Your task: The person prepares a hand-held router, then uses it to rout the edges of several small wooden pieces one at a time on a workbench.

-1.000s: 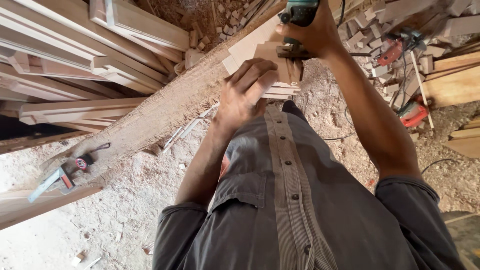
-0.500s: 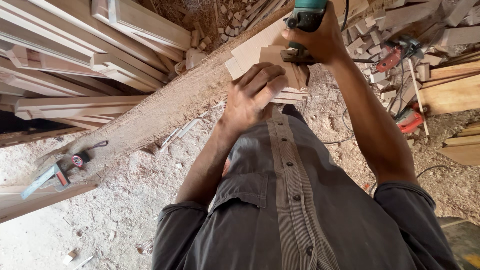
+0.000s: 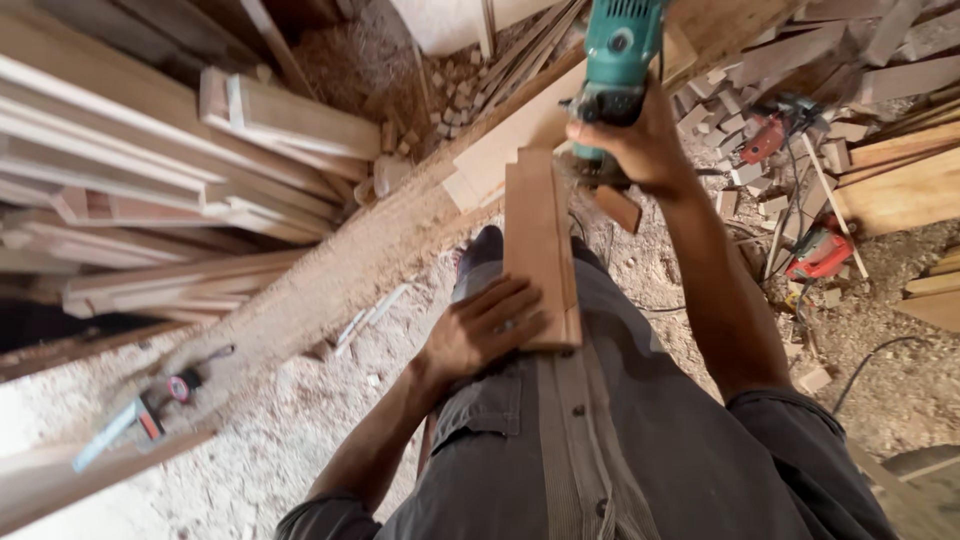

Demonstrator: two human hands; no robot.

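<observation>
On the lap: a short wooden board [image 3: 540, 250] lies lengthwise along the person's grey trousers, its far end reaching toward a long dusty plank [image 3: 330, 290].
Left hand [image 3: 485, 330]: palm down, fingers spread, pressing on the board's near left edge; arm bent at the elbow.
Right hand [image 3: 630, 150]: arm stretched forward, fingers wrapped tight around a teal power tool [image 3: 615, 60] at the board's far right corner.
Hands: well apart, one at each end of the board.
Left side: stacked pale timber lengths [image 3: 150, 170].
Right side: red power tools [image 3: 820, 250] among wood offcuts [image 3: 740, 110] on the sawdust floor [image 3: 250, 450].
Labels: none legible.
</observation>
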